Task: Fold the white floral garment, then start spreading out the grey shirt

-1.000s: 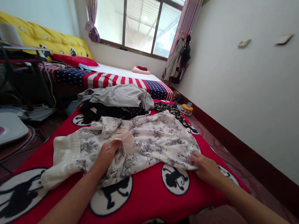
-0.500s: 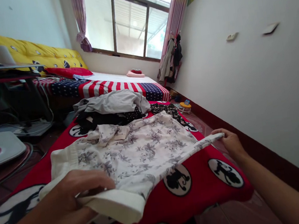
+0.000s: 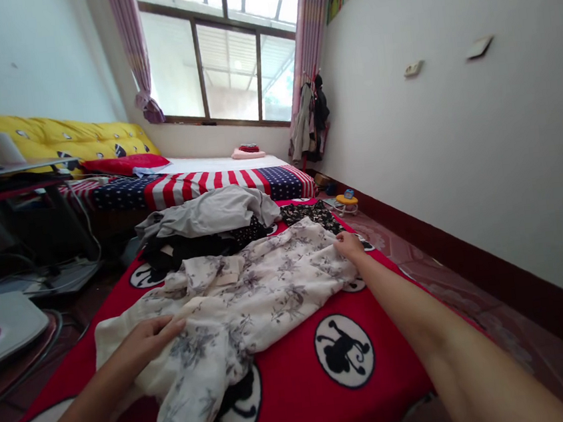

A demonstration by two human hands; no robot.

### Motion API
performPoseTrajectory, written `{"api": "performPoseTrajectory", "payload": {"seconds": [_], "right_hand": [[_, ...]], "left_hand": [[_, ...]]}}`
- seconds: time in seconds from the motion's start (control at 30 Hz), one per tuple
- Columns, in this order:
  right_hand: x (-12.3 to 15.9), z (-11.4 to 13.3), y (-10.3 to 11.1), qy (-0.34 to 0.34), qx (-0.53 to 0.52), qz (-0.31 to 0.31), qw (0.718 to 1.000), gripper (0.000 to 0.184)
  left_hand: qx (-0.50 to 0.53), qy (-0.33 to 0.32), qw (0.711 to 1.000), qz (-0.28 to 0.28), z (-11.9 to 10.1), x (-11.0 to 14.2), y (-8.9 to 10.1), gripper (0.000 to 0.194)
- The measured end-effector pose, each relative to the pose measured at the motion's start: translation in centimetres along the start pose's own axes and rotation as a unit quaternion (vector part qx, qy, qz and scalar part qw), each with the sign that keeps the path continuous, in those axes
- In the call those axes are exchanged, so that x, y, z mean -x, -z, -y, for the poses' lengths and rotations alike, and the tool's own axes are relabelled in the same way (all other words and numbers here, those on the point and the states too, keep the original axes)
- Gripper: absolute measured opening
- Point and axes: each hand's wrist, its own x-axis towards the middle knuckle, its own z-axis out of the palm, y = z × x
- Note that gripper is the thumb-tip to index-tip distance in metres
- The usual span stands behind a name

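A white garment with a grey flower print [image 3: 250,295] lies spread and partly folded over on a red blanket with black cartoon roundels [image 3: 299,383]. My left hand [image 3: 142,343] rests flat on the garment's near left part, fingers stretched out. My right hand [image 3: 349,245] reaches to the garment's far right edge and pinches the cloth there. Behind the garment sits a heap of clothes, grey on top [image 3: 211,211] and black underneath [image 3: 189,247].
A bed with a stars-and-stripes cover [image 3: 198,183] and yellow cushions [image 3: 52,138] stands at the back under the window [image 3: 226,69]. A white wall runs along the right. A fan base [image 3: 2,324] and cables lie on the floor at left. Clothes hang in the corner [image 3: 310,124].
My right hand brought the garment's right edge from out at the right back onto the garment, towards the far side. My left hand let go of the white hem and now lies flat.
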Motion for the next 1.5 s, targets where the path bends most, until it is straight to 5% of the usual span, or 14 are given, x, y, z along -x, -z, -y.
{"api": "performPoseTrajectory", "payload": {"seconds": [0.1, 0.23, 0.33, 0.43, 0.57, 0.67, 0.8, 0.93, 1.1, 1.37, 1.5], "right_hand": [[1.0, -0.4, -0.8, 0.01, 0.031, 0.009, 0.999, 0.034], [1.3, -0.7, -0.1, 0.042, 0.054, -0.007, 0.998, 0.025], [0.9, -0.8, 0.6, 0.055, 0.055, -0.043, 0.996, 0.027], [1.3, -1.3, 0.8, 0.073, 0.056, -0.058, 0.994, 0.028], [3.5, -3.1, 1.0, 0.107, 0.058, -0.051, 0.991, 0.027], [5.4, -5.0, 1.6, 0.111, 0.058, -0.037, 0.991, 0.03], [6.6, -7.0, 2.2, 0.133, 0.048, -0.042, 0.989, 0.031], [7.0, -7.9, 1.8, 0.245, 0.028, -0.022, 0.969, 0.03], [7.5, -7.7, 1.2, 0.357, 0.073, 0.029, 0.931, 0.043], [5.5, -7.3, 0.4, 0.351, 0.192, 0.008, 0.917, 0.047], [4.8, -7.4, 0.9, 0.336, 0.225, 0.032, 0.914, 0.047]], "left_hand": [[0.007, 0.046, 0.995, 0.093, 0.4, -1.1, 0.8, 0.043], [-0.032, -0.007, 0.995, 0.098, -0.3, -2.7, 1.6, 0.043], [-0.164, -0.07, 0.984, 0.005, -1.3, -4.1, 2.3, 0.037], [-0.317, -0.153, 0.929, -0.115, -2.3, -4.4, 2.3, 0.036], [-0.295, -0.247, 0.914, -0.126, -2.8, -1.0, 0.6, 0.038], [-0.273, -0.282, 0.919, -0.048, -2.7, 4.0, -1.0, 0.031], [-0.333, -0.336, 0.878, 0.072, -2.7, 9.3, -1.6, 0.035], [-0.353, -0.319, 0.87, 0.134, -2.5, 10.7, -0.3, 0.037], [-0.368, -0.274, 0.883, 0.1, -1.9, 10.3, 0.6, 0.057], [-0.404, -0.252, 0.878, 0.052, 1.1, 8.2, 0.0, 0.051], [-0.377, -0.28, 0.882, 0.04, 2.3, 6.6, 1.0, 0.033]]}}
